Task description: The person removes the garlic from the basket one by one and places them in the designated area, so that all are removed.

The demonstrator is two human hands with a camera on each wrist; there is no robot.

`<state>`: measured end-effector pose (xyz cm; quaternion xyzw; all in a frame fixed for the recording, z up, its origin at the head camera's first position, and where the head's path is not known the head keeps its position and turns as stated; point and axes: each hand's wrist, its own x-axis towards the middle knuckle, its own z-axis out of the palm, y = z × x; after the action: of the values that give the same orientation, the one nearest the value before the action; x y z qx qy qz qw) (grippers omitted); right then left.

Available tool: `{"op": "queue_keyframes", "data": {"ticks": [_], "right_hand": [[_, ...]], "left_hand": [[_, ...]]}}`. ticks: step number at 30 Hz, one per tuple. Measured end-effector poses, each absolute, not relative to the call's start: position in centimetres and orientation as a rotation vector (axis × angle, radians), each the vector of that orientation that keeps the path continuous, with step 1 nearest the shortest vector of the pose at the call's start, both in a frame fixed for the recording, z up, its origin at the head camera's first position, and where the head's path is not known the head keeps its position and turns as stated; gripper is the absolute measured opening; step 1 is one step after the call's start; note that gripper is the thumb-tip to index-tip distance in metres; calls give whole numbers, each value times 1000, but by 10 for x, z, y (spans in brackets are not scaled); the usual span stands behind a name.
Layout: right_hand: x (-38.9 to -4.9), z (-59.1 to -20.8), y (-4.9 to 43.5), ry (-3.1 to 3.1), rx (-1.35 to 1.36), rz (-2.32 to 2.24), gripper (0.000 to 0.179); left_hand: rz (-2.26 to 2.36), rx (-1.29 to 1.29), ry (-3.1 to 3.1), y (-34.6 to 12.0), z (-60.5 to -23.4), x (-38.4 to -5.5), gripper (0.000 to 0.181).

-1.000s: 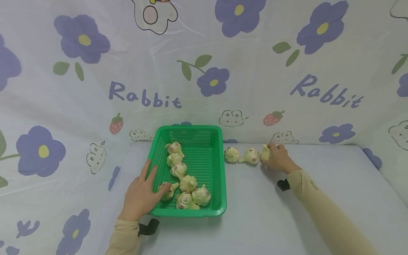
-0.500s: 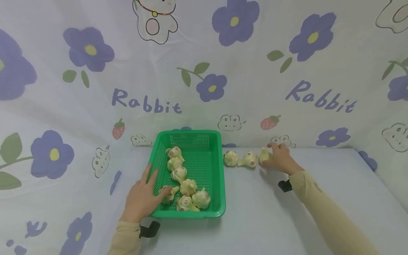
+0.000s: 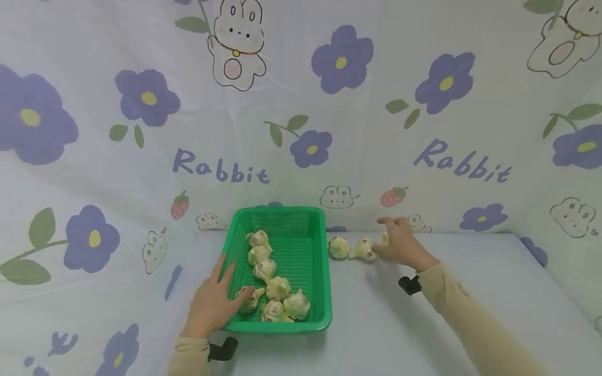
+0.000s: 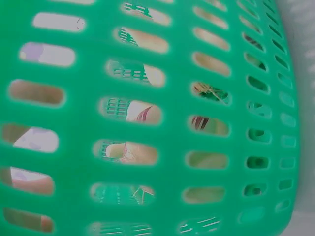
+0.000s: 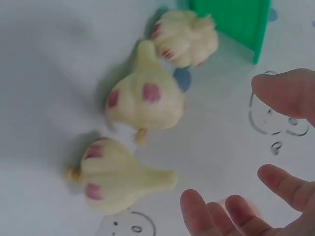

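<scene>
Three garlic bulbs stand in a row on the white table, right of the green plastic basket (image 3: pixel 328 282): one (image 3: pixel 339 247) by its wall, a second (image 3: pixel 363 249) on its side, and a third (image 3: pixel 385 239) mostly behind my right hand (image 3: pixel 403 246). In the right wrist view, that hand's fingers are spread apart beside the third bulb (image 5: pixel 115 177), holding nothing. My left hand (image 3: pixel 211 305) rests over the basket's left rim, fingers extended and thumb reaching inside above a garlic bulb (image 3: pixel 251 300). Basket slots fill the left wrist view, with pale garlic (image 4: pixel 142 112) showing through.
Several more garlic bulbs (image 3: pixel 264 270) lie in the basket's left and near part, with its slotted floor bare at the far right. Behind the table (image 3: pixel 367 324) hangs a white cloth (image 3: pixel 282 78) printed with flowers and rabbits.
My right hand has let go of the third garlic bulb, spreading its fingers and shifting slightly left. The left hand stays on the basket. The head view has tilted up a little.
</scene>
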<state>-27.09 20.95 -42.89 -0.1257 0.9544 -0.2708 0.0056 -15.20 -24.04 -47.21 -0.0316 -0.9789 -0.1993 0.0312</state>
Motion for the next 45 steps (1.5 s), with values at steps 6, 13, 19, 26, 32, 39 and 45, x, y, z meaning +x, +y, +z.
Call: {"op": "queue_keyframes", "data": {"ticks": [6, 13, 19, 26, 32, 39, 45], "right_hand": [[-254, -423, 190, 2953, -441, -887, 77], [-238, -413, 170, 2942, -525, -926, 74], [-236, -410, 156, 2962, -607, -940, 73], [-226, -408, 140, 2948, -632, -958, 74], [-214, -405, 125, 2909, -669, -948, 73], [-212, -396, 99, 2867, -733, -959, 74], [-208, -391, 81, 2818, -753, -956, 72]], "left_hand": [[-644, -104, -3018, -243, -480, -151, 93], [-649, -111, -2995, -244, -480, -152, 92], [-650, -116, -2988, -245, -476, -158, 92], [-678, -91, -3013, -246, -475, -158, 96], [-675, -88, -3027, -244, -477, -156, 97], [-665, -79, -3021, -244, -477, -157, 97], [-651, -80, -3021, -244, -476, -156, 97]]}}
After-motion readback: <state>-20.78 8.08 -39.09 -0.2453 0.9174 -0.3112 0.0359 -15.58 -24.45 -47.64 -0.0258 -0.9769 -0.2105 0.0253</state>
